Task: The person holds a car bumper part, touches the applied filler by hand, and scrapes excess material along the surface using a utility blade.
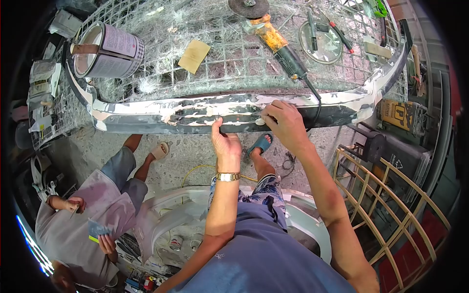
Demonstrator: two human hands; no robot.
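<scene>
A long curved car bumper piece (146,113), dark with white and cream filler patches, lies across the front edge of a wire-grid table (220,53). My left hand (226,141), with a gold watch on its wrist, grips the bumper's near edge. Its thumb rests on the face, and the fingers are hidden beneath. Right of it, my right hand (285,122) has its fingers bent and closed against the patched surface. A small pale spot shows by its fingertips, but whether they hold it I cannot tell.
On the table are a large can (115,51), a tan sandpaper piece (194,56), an angle grinder (273,41) with its cord over the bumper, and a round lid (321,43). A co-worker (93,210) is at left; a wooden frame (386,210) stands right.
</scene>
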